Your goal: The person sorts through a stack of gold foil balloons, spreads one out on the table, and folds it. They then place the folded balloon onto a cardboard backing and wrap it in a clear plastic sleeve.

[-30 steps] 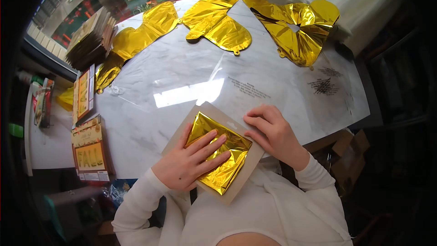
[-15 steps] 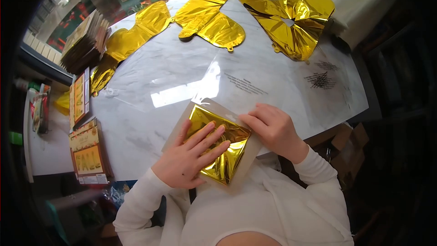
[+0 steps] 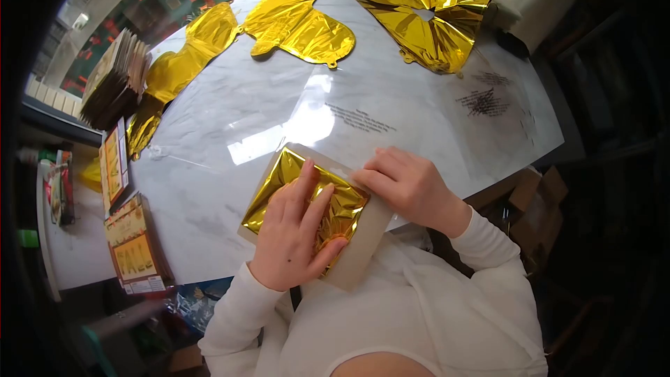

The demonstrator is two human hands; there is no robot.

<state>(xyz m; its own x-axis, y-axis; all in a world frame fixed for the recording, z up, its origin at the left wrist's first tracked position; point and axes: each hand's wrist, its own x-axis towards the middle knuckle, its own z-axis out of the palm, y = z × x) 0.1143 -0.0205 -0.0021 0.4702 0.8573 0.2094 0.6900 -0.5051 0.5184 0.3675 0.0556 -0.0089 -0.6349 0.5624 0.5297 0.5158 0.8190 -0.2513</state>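
A folded gold foil balloon (image 3: pixel 349 199) lies on a pale, flat sheet (image 3: pixel 368 234) at the near edge of the table. My left hand (image 3: pixel 287 237) rests palm down over the foil, its fingers stretched out and slightly apart. Part of the foil is hidden beneath that hand. At the sheet's upper right edge, my right hand (image 3: pixel 415 192) is closed in a pinch, thumb and forefinger right at the border. Along the right side, a strip of the sheet shows beyond the foil.
Flat gold foil balloons (image 3: pixel 300 24) form a chain across the back of the marble-patterned table (image 3: pixel 209 216). Printed packs (image 3: pixel 136 248) lie at the left, near a stack of cards (image 3: pixel 115 80). Clear plastic with printed text (image 3: pixel 359 122) lies mid-table. Cardboard boxes (image 3: pixel 534 202) stand below right.
The foil now reaches farther left over the sheet, baring more of its right side. My left hand's fingers point more upward. The whole view has shifted slightly.
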